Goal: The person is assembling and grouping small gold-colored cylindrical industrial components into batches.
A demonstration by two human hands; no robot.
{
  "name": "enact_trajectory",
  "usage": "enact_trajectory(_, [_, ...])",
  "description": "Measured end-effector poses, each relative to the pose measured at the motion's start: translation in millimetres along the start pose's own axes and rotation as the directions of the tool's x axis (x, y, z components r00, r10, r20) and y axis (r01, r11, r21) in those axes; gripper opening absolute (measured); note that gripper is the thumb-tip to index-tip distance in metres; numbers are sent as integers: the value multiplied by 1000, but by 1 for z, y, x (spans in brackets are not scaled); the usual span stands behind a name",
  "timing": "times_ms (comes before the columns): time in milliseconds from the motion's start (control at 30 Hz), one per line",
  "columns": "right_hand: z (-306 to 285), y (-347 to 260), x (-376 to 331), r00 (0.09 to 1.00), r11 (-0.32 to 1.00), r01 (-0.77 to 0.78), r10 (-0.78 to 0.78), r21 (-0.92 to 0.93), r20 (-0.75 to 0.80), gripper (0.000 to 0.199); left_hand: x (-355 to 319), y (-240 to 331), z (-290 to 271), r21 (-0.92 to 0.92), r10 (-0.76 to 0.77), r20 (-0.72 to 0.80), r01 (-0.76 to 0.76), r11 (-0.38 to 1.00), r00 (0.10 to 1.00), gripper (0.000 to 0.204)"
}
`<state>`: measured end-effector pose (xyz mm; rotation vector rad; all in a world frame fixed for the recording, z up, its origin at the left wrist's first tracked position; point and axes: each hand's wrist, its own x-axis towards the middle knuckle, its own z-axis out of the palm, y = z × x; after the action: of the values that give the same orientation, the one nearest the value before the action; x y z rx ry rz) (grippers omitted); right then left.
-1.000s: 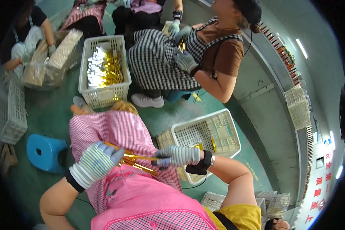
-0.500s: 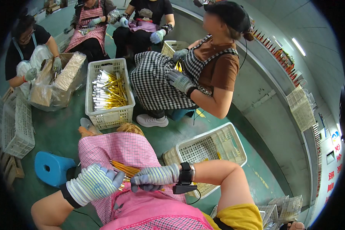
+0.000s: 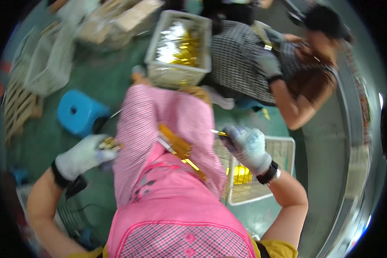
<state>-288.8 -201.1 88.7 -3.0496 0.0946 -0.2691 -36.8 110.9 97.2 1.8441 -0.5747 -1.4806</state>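
My left hand (image 3: 81, 158), in a pale knit glove, is off to the left of my lap. It is closed around small gold rod-like pieces (image 3: 109, 144) whose ends show beyond the fingers. My right hand (image 3: 250, 148), also gloved, is raised at the right above a crate. It pinches one thin gold-and-silver stick (image 3: 219, 133) pointing left. A loose bundle of slim gold sticks (image 3: 175, 142) lies across my checked pink apron (image 3: 189, 105) between my thighs. Motion blur hides the exact kind of these sticks.
Beneath my right hand stands a pale plastic crate (image 3: 262, 197) with gold sticks (image 3: 242, 174) inside. Ahead, another crate (image 3: 176, 76) holds white and gold sticks. A blue stool (image 3: 79, 112) is at the left. A co-worker in a checked apron (image 3: 241, 64) sits at the right.
My view has tipped downward. My hands, close together over my lap before, have moved apart: left hand outward left with gold pieces, right hand outward right with a stick.
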Motion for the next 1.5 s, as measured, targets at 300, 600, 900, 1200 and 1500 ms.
enact_trajectory(300, [40,-37,13,954,953,188,-234,236,186,25,56,-6,37,-265,138,469,-10,964,872,35])
enact_trajectory(600, [34,-25,36,947,935,16,-128,354,296,28,195,86,-227,79,669,-499,-739,669,551,27])
enact_trajectory(900, [53,-22,-10,974,920,-87,-1,381,226,26,236,53,-170,-546,256,-666,-691,474,701,33])
enact_trajectory(1200, [48,-21,3,977,957,-176,141,231,160,28,131,57,-25,23,461,-571,-547,837,680,30])
enact_trajectory(1500, [72,-53,6,984,979,-168,159,113,80,36,119,-16,98,852,705,336,-521,55,625,20])
